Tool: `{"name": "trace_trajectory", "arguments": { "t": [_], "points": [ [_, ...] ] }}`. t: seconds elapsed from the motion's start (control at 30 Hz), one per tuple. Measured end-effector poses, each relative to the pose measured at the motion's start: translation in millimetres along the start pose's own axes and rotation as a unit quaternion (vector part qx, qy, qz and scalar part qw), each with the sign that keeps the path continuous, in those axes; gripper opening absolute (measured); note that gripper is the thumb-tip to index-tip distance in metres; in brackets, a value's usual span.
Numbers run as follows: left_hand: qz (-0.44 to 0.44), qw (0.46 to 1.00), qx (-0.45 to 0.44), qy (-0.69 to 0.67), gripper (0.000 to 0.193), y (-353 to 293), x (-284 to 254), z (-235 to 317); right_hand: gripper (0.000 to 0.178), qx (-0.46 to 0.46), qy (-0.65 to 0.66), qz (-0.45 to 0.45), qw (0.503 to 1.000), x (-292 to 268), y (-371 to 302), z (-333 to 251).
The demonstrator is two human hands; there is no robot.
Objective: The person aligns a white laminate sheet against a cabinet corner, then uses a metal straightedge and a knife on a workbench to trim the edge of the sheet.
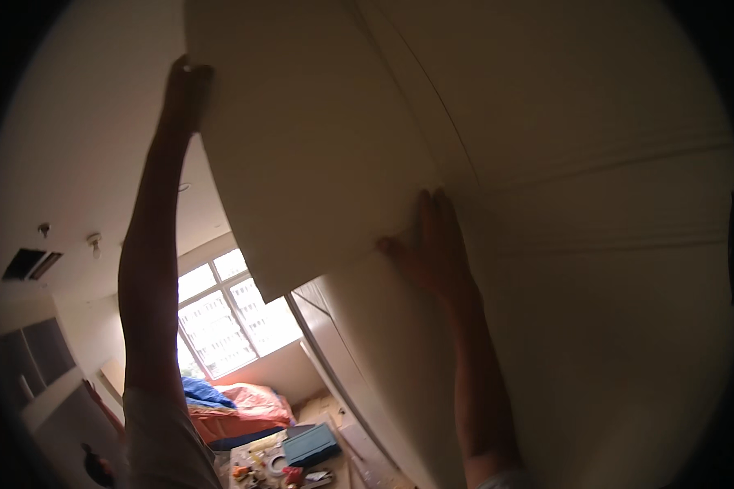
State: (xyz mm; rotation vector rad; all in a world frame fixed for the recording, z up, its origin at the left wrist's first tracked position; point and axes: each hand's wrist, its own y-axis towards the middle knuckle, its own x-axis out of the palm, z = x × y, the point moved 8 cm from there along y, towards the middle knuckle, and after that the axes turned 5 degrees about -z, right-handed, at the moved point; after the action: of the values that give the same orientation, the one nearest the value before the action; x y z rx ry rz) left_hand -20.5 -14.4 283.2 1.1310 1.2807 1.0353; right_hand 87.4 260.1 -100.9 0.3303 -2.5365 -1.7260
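A large pale flat panel (302, 147) hangs overhead, its left edge and lower corner standing away from the wall. My left hand (191, 85), with the arm stretched up, is closed round the panel's left edge; its fingers are partly hidden in shade. Against the panel's lower edge, my right hand (434, 244) lies flat with fingers extended upward and the thumb apart. Behind and to the right runs a pale surface (612, 326) with a dark curved seam above and faint horizontal lines. Dim light hides how the panel joins it.
Beyond my left arm are a bright window (232, 306), orange sheeting (245, 411) and a blue sheet (206, 392). Below, a teal box (311, 445) lies among loose items. A ceiling opening (28, 264) shows left. Lower left, a raised arm (104, 405) appears, person or reflection.
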Motion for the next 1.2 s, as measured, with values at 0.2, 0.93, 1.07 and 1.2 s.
{"name": "trace_trajectory", "arguments": {
  "t": [0.2,0.93,1.07,1.2],
  "points": [
    [0.074,0.978,0.105,0.165,0.073,-13,12,30,0.115,0.043,-0.041,-0.068,0.996,4,1,5],
    [-0.049,0.788,0.058,0.611,0.093,65,185,85,0.108,0.038,-0.069,-0.092,0.993,1,1,6],
    [0.019,0.798,0.041,0.601,0.096,61,163,92,0.098,0.023,-0.068,-0.079,0.994,-4,-3,7],
    [0.000,0.782,0.028,0.623,0.095,59,174,102,0.089,-0.003,-0.073,-0.072,0.995,-8,-3,9]
  ]
}}
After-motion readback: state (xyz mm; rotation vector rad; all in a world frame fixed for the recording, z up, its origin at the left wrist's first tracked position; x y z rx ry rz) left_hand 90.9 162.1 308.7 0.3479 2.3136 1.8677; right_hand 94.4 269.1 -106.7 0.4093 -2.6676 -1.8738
